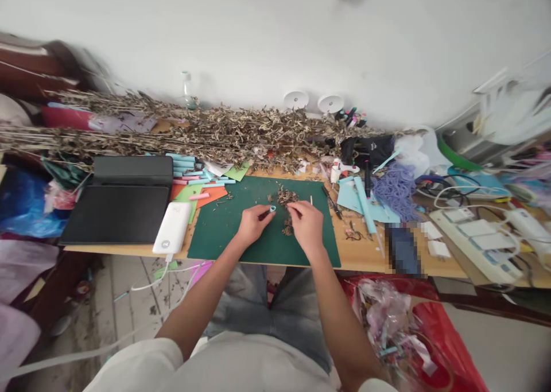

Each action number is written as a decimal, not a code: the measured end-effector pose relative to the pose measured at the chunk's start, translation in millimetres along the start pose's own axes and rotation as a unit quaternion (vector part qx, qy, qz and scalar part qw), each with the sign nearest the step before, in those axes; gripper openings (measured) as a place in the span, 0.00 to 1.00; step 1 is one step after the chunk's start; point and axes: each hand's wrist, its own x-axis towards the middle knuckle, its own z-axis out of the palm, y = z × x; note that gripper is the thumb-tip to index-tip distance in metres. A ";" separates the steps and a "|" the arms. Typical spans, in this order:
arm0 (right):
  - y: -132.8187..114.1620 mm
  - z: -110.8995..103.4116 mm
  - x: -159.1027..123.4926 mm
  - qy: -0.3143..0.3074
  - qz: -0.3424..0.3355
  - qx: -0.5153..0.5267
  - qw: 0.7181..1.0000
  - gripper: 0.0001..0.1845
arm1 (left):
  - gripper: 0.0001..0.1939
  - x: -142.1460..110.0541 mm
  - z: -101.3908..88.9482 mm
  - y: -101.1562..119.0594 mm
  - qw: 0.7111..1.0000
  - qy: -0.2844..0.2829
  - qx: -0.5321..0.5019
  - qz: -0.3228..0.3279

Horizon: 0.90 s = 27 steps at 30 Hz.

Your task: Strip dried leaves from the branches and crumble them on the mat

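My left hand (253, 224) is closed round a small light-blue paper tube (272, 209), whose round end points up between thumb and fingers. Just to its right, my right hand (306, 222) has its fingertips pinched together at a small heap of crumbled dried leaves (286, 196). Whatever those fingertips hold is too small to make out. More leaf crumbs (287, 228) lie beneath the right hand. Both hands are over a green cutting mat (224, 231).
Bundles of dried stalks (241, 131) line the wall side. To the left are a black tablet case (118, 214), a white power bank (173, 228) and several rolled paper tubes (183, 165). A glue gun (342, 169), purple yarn (396, 191) and a power strip (477, 243) lie right.
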 end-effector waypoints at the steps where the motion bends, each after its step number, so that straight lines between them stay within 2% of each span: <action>1: 1.0 -0.6 -1.1 0.021 0.025 0.044 0.999 0.12 | 0.11 0.0 -0.1 0.5 1.000 0.001 0.001 0.001; 6: 9.8 4.4 -5.0 0.063 0.159 0.179 0.969 0.09 | 0.11 0.6 -1.0 2.9 1.000 0.006 0.006 0.009; 9: 16.6 9.4 -6.8 0.100 0.194 0.241 0.946 0.10 | 0.11 0.9 -1.1 3.9 1.000 0.006 0.000 0.008; 12: 19.2 13.6 -11.0 0.101 0.225 0.303 0.920 0.12 | 0.10 1.0 -1.2 4.4 1.000 0.004 -0.008 0.003; 13: 18.6 14.5 -12.8 0.101 0.226 0.297 0.922 0.12 | 0.10 1.0 -1.2 4.3 1.000 0.003 -0.010 0.001; 15: 15.6 15.9 -15.7 0.103 0.197 0.241 0.945 0.12 | 0.10 0.7 -1.1 3.8 1.000 0.000 -0.010 0.000; 18: 9.3 18.6 -15.7 0.077 0.105 0.119 0.984 0.11 | 0.10 0.2 -0.4 2.2 1.000 -0.002 -0.011 -0.002; 21: 3.6 24.5 -10.9 0.046 0.044 0.060 0.996 0.12 | 0.10 -0.4 0.4 0.6 1.000 -0.003 -0.013 -0.003; 24: -1.4 32.1 -6.6 0.040 0.054 0.095 0.993 0.11 | 0.10 -0.8 0.2 0.3 1.000 -0.010 -0.024 -0.001; 27: -4.8 38.6 -6.2 0.040 0.108 0.177 0.977 0.09 | 0.11 -0.5 -0.7 1.5 0.999 -0.024 -0.039 0.000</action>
